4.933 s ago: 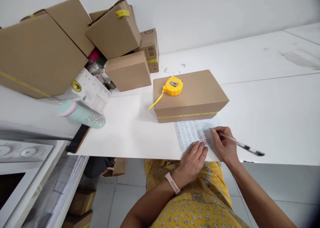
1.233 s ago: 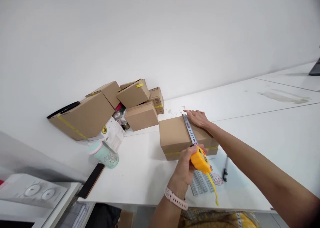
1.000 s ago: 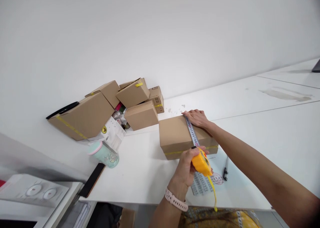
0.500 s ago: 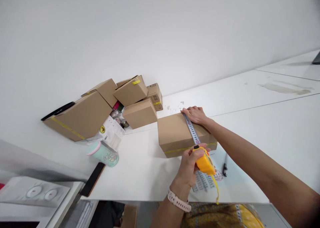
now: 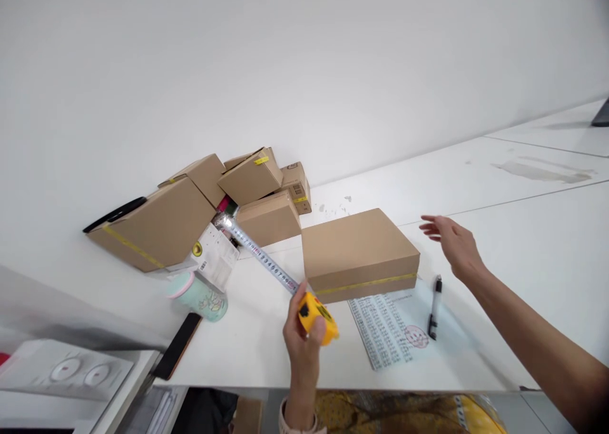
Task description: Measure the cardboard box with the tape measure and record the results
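My left hand [image 5: 303,335] is closed round a yellow tape measure [image 5: 318,318], in front of the near left corner of a brown cardboard box [image 5: 356,243]. Its metal blade [image 5: 266,261] sticks out toward the back left, over the table. Off the box's right end, my right hand [image 5: 454,243] hangs in the air with its fingers stretched out and nothing in it. A printed sheet [image 5: 387,329] with a red stamp lies partly under the box. On the sheet's right part rests a pen [image 5: 434,308] with a black cap.
Several cardboard boxes [image 5: 157,224] are stacked against the wall at the left. In front of them stand a white carton [image 5: 215,256] with an avocado picture and a mint cup [image 5: 202,297] with a pink lid. A dark flat bar [image 5: 178,345] lies at the table's left edge.
My right hand has let go of the blade's end on the box and moved right. My left hand has swung the tape measure left, off the box, with the blade still out.
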{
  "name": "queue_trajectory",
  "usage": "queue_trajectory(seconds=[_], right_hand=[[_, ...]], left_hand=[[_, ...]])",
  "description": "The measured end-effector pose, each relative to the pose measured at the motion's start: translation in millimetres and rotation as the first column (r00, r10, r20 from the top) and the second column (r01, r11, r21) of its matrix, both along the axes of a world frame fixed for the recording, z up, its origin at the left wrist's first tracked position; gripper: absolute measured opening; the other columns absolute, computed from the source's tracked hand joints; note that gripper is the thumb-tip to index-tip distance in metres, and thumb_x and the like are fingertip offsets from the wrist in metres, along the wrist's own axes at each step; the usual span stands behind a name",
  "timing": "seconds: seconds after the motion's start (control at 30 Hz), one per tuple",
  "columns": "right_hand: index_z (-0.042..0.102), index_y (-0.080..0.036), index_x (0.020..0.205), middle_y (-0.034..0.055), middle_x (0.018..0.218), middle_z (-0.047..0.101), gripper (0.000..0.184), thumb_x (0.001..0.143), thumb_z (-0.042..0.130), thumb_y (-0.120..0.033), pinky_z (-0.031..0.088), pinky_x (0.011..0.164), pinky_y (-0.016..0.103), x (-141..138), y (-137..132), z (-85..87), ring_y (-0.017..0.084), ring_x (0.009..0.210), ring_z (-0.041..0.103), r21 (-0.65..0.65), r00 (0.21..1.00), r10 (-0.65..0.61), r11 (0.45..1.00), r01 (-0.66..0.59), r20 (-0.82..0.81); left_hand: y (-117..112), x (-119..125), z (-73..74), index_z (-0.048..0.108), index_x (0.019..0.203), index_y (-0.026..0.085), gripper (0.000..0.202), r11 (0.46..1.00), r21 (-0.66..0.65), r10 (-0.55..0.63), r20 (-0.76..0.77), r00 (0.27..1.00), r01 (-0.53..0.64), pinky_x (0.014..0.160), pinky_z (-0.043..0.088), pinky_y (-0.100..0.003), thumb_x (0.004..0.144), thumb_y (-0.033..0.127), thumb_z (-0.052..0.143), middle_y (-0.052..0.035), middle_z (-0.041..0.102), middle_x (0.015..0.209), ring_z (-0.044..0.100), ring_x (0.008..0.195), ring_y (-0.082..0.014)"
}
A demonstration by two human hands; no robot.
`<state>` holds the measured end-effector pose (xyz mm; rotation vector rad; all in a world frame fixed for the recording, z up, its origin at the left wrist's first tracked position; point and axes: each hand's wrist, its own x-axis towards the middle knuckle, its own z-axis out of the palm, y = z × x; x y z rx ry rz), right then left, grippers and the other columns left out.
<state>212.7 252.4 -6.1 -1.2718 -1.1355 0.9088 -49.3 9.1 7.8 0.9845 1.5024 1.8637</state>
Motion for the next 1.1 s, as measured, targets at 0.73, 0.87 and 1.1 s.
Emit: queue_trajectory(seconds=[0.73, 0.87, 1.1], right_hand=[[0.07, -0.024, 0.094, 0.01, 0.109, 0.075, 0.027, 0.095, 0.051, -0.044, 0.053, 0.086, 0.044, -41, 2, 67.5, 0.03, 0.101, 0.067, 0.296, 0.815, 0.259, 0.84, -0.455, 0.518], [0.07, -0.024, 0.098, 0.0094, 0.106, 0.075, 0.028, 0.097, 0.042, -0.029, 0.046, 0.096, 0.048, -49, 0, 70.0, 0.029, 0.099, 0.068, 0.442, 0.778, 0.125, 0.763, -0.472, 0.616], [0.062, -0.034, 0.143, 0.0122, 0.112, 0.068, 0.056, 0.101, 0.031, -0.018, 0.042, 0.09, 0.049, -55, -6, 64.5, 0.029, 0.099, 0.059, 0.412, 0.588, -0.044, 0.755, -0.51, 0.807]], left_hand=[[2, -2, 40.3, 0.075, 0.13, 0.019, 0.087, 0.791, -0.013, -0.582, 0.294, 0.758, 0.612, 0.071, 0.06, -0.038, 0.057, 0.064, 0.09, -0.0164, 0.071, 0.124, 0.068, 0.078, -0.0235], [-11, 18, 23.5, 0.073, 0.133, 0.018, 0.09, 0.646, -0.104, -0.643, 0.461, 0.612, 0.757, 0.067, 0.057, -0.035, 0.053, 0.056, 0.092, -0.0098, 0.07, 0.094, 0.066, 0.069, -0.0209], [-8, 20, 8.0, 0.074, 0.132, 0.016, 0.085, 0.662, -0.122, -0.609, 0.487, 0.625, 0.74, 0.066, 0.056, -0.033, 0.056, 0.051, 0.089, -0.0077, 0.064, 0.091, 0.063, 0.071, -0.0193]])
